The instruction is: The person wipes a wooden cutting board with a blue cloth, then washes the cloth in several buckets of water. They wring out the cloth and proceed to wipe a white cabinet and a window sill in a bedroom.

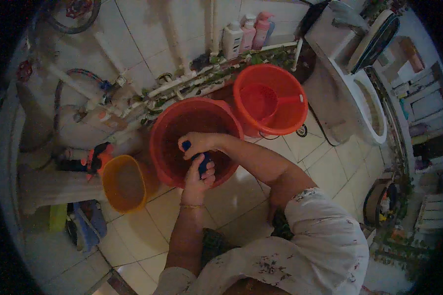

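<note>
Over a large red plastic tub (pixel 158 158) both my hands grip a bunched dark blue cloth (pixel 203 162). My left hand (pixel 200 171), with a thin band at its wrist, holds the lower part in closed fingers. Just above it, my right hand (pixel 195 143) is closed around the upper part, and a bit of the cloth shows between its fingers. The inside of the tub is dark, and its contents cannot be made out.
An orange-red bucket (pixel 295 110) holding a red plastic scoop (pixel 262 101) stands right of the tub. A yellow bin (pixel 142 184) is on the left. Pump bottles (pixel 247 35) line a ledge by the tiled wall. A toilet (pixel 376 121) stands at the right.
</note>
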